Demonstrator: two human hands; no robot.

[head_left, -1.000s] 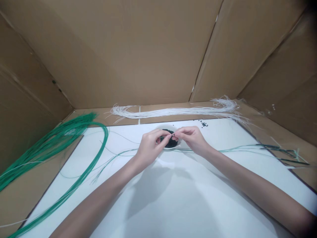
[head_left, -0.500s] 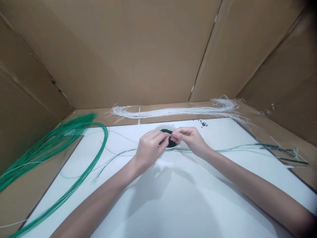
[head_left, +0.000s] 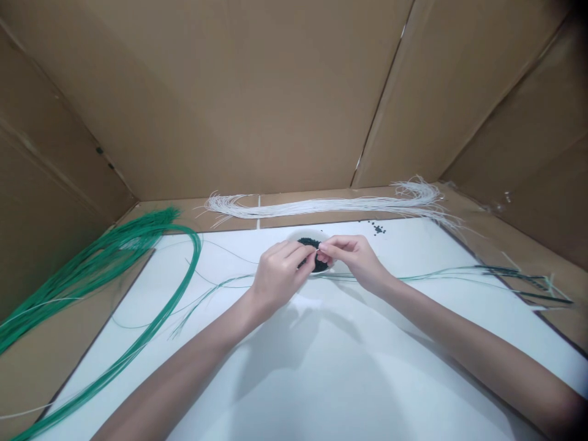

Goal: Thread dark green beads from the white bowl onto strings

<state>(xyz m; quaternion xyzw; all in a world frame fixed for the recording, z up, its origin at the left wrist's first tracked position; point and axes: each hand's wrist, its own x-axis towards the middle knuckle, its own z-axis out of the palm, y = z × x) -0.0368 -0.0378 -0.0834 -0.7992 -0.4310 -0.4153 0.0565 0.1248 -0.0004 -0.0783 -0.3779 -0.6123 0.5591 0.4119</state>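
Over a white bowl filled with small dark beads, both hands meet fingertip to fingertip. My left hand is pinched, thumb against forefinger, at the bowl's left side. From the right, my right hand is pinched too, its tips almost touching the left ones. A tiny pale thing shows between the two pinches, too small to name. Thin green strands run across the white board beneath the hands and out to both sides.
A thick bundle of green strands curves along the left. White strands lie across the back. Loose dark beads are scattered behind the right hand. Dark beaded pieces rest at the right edge. Cardboard walls stand around.
Both hands hold nearly the same place and pinch over the bowl. The left fingertips have shifted very slightly.
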